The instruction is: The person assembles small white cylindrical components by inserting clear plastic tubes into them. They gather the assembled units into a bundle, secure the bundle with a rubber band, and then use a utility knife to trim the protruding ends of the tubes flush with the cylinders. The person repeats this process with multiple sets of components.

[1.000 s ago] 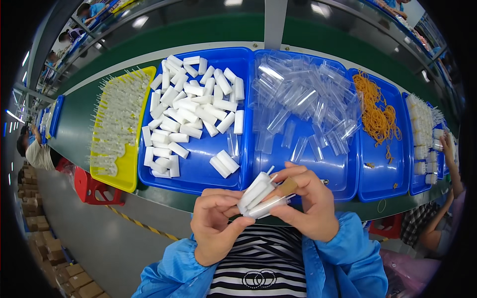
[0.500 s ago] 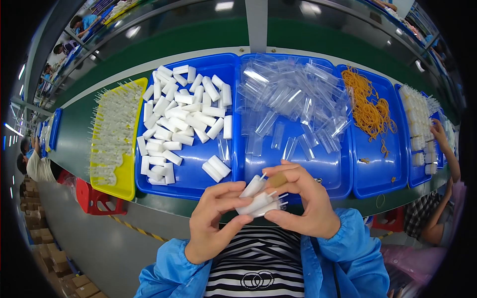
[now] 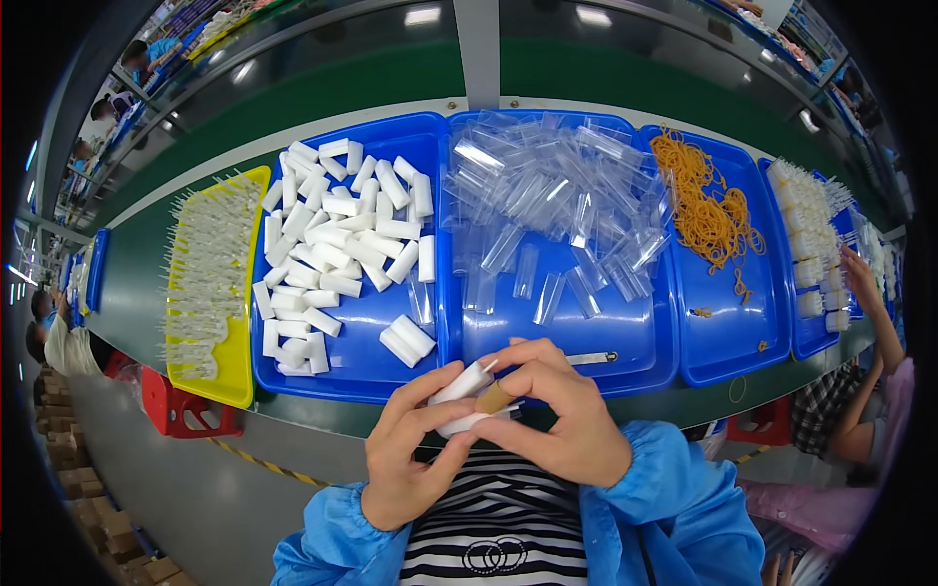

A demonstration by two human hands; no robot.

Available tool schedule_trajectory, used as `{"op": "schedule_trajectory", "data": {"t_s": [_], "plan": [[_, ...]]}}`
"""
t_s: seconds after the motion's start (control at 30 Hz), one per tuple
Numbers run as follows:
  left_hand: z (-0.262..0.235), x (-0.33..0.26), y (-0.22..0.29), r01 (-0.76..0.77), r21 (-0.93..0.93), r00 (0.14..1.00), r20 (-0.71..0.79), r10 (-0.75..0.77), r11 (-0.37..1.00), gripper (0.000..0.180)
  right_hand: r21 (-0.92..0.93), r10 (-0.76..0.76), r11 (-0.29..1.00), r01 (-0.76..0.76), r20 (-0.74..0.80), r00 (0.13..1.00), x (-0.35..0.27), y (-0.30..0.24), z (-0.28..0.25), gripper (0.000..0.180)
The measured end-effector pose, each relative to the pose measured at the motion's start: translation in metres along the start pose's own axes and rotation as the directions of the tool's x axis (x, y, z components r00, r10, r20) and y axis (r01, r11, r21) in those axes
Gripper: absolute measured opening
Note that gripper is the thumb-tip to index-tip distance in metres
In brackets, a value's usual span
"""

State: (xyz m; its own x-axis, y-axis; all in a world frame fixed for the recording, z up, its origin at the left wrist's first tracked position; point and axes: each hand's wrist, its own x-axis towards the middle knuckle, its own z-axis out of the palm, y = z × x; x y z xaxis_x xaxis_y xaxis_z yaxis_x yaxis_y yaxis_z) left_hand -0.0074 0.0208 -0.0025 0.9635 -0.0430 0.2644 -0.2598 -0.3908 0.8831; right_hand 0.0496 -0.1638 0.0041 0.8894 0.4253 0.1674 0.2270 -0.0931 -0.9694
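Note:
Both hands meet over the near edge of the table around a small bundle of white cylinders point(image 3: 457, 385) with thin white sticks poking out of their right ends. My left hand point(image 3: 408, 454) is closed on the bundle's left side, fingers above and thumb below. From the right, my right hand point(image 3: 567, 420) pinches the stick ends, its index finger wearing a tan finger cot point(image 3: 494, 397). The fingers cover part of the bundle. Just beyond, loose white cylinders point(image 3: 337, 234) lie in a blue tray point(image 3: 381, 327), two of them close to its near right corner.
Clear plastic sleeves point(image 3: 547, 186) are heaped in the middle blue tray point(image 3: 625, 337). Orange rubber bands point(image 3: 699, 200) lie in the tray to its right. Thin-stemmed pieces point(image 3: 210, 254) fill a yellow tray point(image 3: 234, 386). At far right, a co-worker's hand point(image 3: 860, 278) touches bundled white pieces point(image 3: 806, 225).
My right fingers have come over the sticks and closed on the bundle's right end, hiding more of it. The bundle has tilted a little. The whole view has shifted slightly.

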Motion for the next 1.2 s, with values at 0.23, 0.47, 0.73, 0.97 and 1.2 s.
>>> {"op": "schedule_trajectory", "data": {"t_s": [0.23,0.47,0.73,0.97,1.2], "plan": [[0.002,-0.003,-0.001,0.196,-0.353,0.974,-0.040,-0.225,0.915,0.028,-0.824,-0.303,0.485,0.294,0.157,0.940,0.036,0.015,-0.063,0.021],[-0.002,0.001,0.002,0.264,-0.484,0.955,0.010,-0.296,0.834,0.028,-0.827,-0.140,0.233,0.512,0.492,0.859,0.053,0.010,-0.060,0.031],[0.000,-0.006,-0.003,0.302,-0.535,0.928,-0.027,-0.372,0.789,0.024,0.195,0.027,0.981,-0.012,-0.077,0.997,0.037,-0.003,-0.027,0.035],[0.004,-0.004,-0.003,0.277,-0.539,0.925,-0.076,-0.373,0.796,0.023,0.445,0.099,0.893,-0.065,-0.054,0.994,0.016,0.003,-0.004,0.036],[0.008,-0.006,-0.006,0.256,-0.531,0.927,-0.101,-0.361,0.808,0.023,0.263,0.160,0.955,-0.135,-0.077,0.984,0.010,-0.003,-0.007,0.039]]}}
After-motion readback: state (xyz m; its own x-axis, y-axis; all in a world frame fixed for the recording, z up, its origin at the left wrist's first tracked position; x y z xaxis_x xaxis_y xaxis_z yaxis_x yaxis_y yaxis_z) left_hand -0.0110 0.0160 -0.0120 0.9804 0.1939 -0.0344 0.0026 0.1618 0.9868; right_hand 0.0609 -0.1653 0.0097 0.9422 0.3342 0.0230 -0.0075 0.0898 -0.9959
